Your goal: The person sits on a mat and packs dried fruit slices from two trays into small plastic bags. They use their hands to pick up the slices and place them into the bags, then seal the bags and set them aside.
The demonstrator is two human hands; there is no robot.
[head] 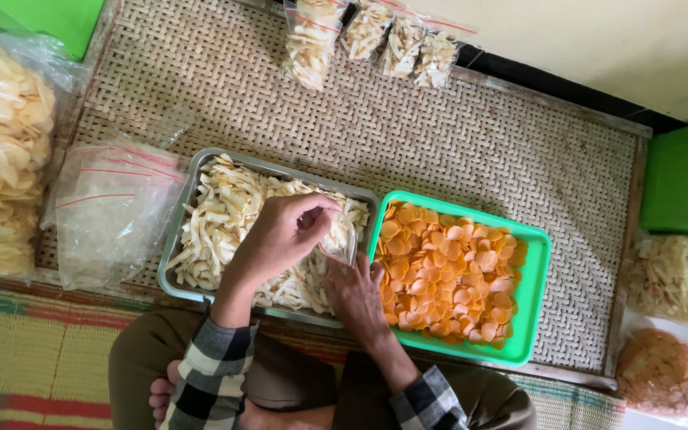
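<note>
Over the metal tray, the left hand should feed pinched pale chips gently while the right hand pinches the small clear bag wide.

Person seated: black-and-white checked long sleeves cover both forearms to the wrist. Olive-brown trousers at six o'clock. Left hand and right hand bare; no rings, no watch.

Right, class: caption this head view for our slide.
Left hand and right hand fill a small clear bag over a metal tray of pale chips.
</note>
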